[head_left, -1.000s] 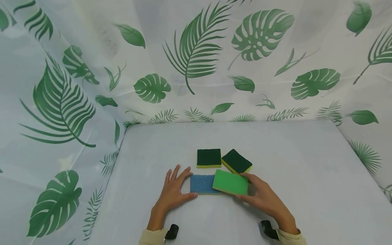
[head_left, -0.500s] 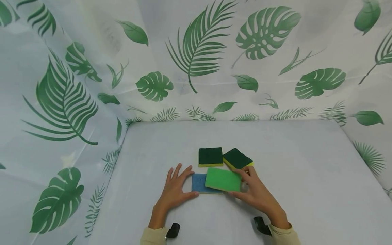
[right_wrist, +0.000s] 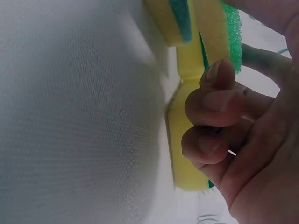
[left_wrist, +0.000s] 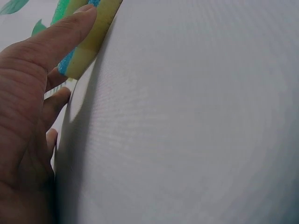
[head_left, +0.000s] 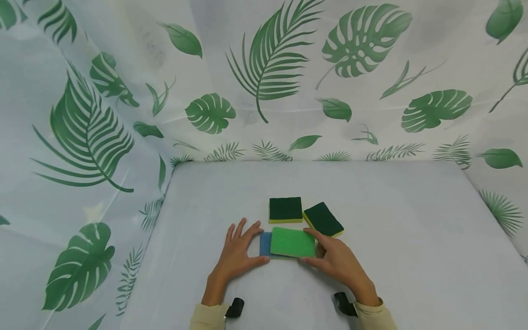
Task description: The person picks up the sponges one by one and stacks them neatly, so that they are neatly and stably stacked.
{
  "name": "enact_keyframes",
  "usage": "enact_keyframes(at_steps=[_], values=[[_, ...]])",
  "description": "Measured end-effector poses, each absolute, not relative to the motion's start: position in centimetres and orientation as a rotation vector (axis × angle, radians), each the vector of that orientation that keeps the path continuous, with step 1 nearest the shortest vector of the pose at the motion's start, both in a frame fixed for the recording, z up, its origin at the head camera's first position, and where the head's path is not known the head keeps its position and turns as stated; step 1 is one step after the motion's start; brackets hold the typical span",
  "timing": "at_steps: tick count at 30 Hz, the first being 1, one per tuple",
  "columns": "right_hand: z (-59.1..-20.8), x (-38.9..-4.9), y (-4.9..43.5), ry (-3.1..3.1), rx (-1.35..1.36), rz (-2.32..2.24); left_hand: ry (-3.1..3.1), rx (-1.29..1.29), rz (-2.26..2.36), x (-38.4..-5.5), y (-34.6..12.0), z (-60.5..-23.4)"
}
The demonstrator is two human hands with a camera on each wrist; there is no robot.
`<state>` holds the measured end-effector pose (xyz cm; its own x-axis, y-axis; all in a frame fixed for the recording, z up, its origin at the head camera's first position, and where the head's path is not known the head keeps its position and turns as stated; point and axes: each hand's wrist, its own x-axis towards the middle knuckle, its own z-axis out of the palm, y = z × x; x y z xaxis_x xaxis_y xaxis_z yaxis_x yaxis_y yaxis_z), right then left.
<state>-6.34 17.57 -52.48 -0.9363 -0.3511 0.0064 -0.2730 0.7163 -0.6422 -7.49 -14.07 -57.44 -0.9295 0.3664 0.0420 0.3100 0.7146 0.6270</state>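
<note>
A blue-topped sponge lies on the table, mostly covered by a bright green-topped sponge. My left hand holds the blue sponge's left end between thumb and index finger, the other fingers spread. In the left wrist view, the thumb presses on the blue sponge's yellow side. With thumb and index finger, my right hand grips the green sponge by its right end. From the right wrist, the green sponge appears tilted and apart from the blue sponge at that end.
Just behind the pair lie two sponges with dark green tops and yellow bodies: one square-on, one turned at an angle near my right fingers. A white table meets leaf-patterned cloth at the back and sides.
My right hand has carried the green sponge leftward over the blue one and turned it nearly parallel with it. The left hand keeps its hold. The angled dark green sponge has turned a little.
</note>
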Motion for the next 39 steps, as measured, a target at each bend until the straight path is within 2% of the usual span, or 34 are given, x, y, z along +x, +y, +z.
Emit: enact_keyframes(at_steps=[15,39], values=[[-53.0,-7.4,16.6,2.677,-0.623,-1.162,2.837,0.57,0.987,-7.7,-13.9,-57.7],[-53.5,-8.0,15.9,2.627,-0.685,-1.108,2.853,0.563,0.964,-7.7,-14.0,-57.6]])
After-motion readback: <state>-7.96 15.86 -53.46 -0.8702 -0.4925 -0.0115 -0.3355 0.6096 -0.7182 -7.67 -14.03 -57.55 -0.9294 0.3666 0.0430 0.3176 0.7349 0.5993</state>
